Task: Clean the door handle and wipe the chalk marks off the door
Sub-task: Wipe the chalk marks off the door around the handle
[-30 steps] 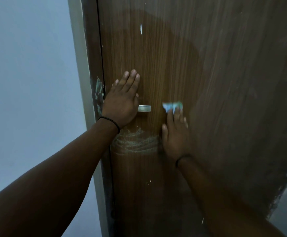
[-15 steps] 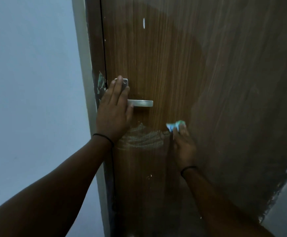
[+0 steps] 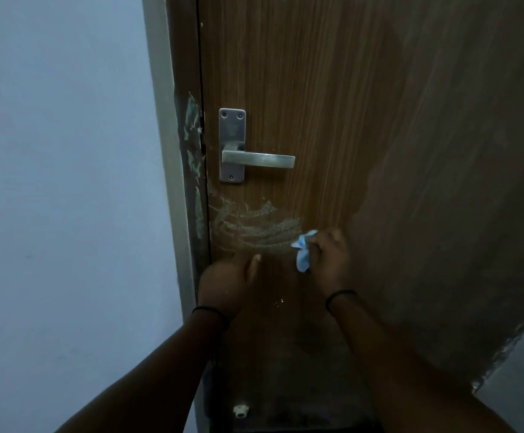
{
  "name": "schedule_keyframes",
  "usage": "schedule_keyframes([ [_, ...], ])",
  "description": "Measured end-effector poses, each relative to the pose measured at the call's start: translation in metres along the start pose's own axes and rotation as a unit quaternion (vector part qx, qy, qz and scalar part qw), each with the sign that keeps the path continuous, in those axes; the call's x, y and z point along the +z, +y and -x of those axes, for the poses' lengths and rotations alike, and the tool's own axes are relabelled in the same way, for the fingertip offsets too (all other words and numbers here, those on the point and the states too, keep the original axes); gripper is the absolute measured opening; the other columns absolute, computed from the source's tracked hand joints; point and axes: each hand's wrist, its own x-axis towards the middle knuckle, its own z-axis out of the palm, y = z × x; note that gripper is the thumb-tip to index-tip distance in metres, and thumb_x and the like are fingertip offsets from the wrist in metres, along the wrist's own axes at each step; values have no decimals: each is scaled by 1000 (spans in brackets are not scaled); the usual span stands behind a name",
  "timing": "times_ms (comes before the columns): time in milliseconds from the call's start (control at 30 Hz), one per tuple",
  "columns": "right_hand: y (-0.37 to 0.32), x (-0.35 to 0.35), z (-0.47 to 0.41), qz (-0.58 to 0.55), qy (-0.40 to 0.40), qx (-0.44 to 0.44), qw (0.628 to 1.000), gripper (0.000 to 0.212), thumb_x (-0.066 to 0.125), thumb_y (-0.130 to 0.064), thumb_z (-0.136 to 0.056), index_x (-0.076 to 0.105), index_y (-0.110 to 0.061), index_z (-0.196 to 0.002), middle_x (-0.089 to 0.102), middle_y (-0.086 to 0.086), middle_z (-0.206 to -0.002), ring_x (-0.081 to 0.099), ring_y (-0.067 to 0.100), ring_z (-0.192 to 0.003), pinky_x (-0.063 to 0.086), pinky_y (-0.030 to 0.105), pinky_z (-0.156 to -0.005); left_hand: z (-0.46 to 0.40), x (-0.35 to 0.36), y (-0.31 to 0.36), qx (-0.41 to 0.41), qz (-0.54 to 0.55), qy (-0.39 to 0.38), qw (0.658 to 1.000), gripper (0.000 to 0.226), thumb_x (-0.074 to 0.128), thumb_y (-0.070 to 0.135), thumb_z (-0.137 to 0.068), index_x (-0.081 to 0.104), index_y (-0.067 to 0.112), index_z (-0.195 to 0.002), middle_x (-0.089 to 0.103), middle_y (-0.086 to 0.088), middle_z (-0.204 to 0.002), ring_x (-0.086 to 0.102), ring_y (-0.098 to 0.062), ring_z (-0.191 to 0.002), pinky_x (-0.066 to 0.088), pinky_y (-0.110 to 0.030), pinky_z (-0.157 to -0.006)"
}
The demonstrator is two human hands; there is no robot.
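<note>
A brown wooden door [image 3: 364, 104] fills the view. Its metal lever handle [image 3: 257, 160] on a backplate sits near the left edge, uncovered. Below it, smeared white chalk marks [image 3: 254, 226] spread across the wood. My right hand [image 3: 329, 260] grips a crumpled light-blue cloth [image 3: 303, 253] at the right end of the chalk smear. My left hand [image 3: 226, 282] rests against the door just below the marks, fingers together and pointing right, holding nothing.
The dark door frame [image 3: 192, 182] with greenish paint scuffs runs down the left, beside a pale blue wall [image 3: 67, 182]. A small white stopper [image 3: 241, 410] sits low on the door. A pale wall edge [image 3: 520, 370] shows at lower right.
My left hand has dropped off the handle to below the chalk marks, uncovering the handle. My right hand with the cloth has moved down and left to the smear's right edge.
</note>
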Motion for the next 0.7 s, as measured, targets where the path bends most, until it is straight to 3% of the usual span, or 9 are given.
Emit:
schedule_keyframes([
  [100,5,0,3,-1,57,64,996,10,62,-2,-87,71,-8,-86,65,12,-95,57,6,-93,33,4,-83,7,11,-18,-26,2,-46,999,29,40,50,-98,59,28,-94,54,12,-69,52,-4,-60,32,-17,-49],
  [200,-19,-4,-32,-15,141,-5,990,10,63,-2,-85,69,-8,-83,65,10,-89,48,-4,-86,29,-4,-86,8,21,-25,-51,-7,-77,996,25,44,47,-98,58,27,-95,54,12,-78,53,-7,-67,31,-20,-52],
  [300,-34,17,-29,24,8,-80,997,14,54,-10,-87,67,-7,-92,62,11,-97,58,16,-90,48,26,-84,5,29,-24,-90,27,-92,991,14,50,40,-96,59,29,-96,53,13,-84,54,-8,-75,34,-24,-59],
  [367,-24,31,-10,112,-83,-90,986,17,56,-5,-85,65,-7,-99,58,15,-104,57,30,-95,50,40,-81,6,33,-25,-102,46,-93,989,9,52,36,-95,57,29,-95,54,11,-86,55,-10,-78,35,-25,-60],
  [400,-17,31,-3,118,-112,-82,983,18,56,-2,-86,65,-7,-101,57,14,-106,55,29,-98,49,39,-83,8,33,-26,-105,52,-98,988,8,52,35,-95,57,29,-95,55,10,-88,55,-10,-78,36,-26,-62],
  [467,-5,21,5,50,-95,-71,992,16,56,0,-87,68,-4,-96,60,5,-102,56,12,-97,44,21,-85,11,34,-29,-104,53,-104,988,9,52,34,-95,57,27,-97,56,9,-91,53,-9,-79,37,-27,-63],
  [567,-9,5,-8,-15,62,-40,997,14,55,-11,-86,68,-8,-82,60,-1,-92,52,-4,-85,35,-1,-81,19,39,-36,-116,51,-111,986,10,51,35,-96,57,28,-94,57,8,-92,53,-10,-80,37,-27,-64],
  [633,-21,6,-21,-36,95,-38,994,17,53,-18,-86,68,-10,-83,59,1,-94,54,2,-86,36,-1,-82,23,44,-38,-135,68,-108,983,12,51,37,-96,57,30,-90,56,11,-89,53,-8,-78,36,-26,-63],
  [700,-34,19,-22,-10,24,-52,998,16,54,-13,-85,69,-7,-88,61,6,-98,57,10,-89,42,10,-83,24,48,-38,-172,110,-90,975,21,49,43,-96,61,30,-85,61,11,-84,58,-9,-76,38,-26,-63],
])
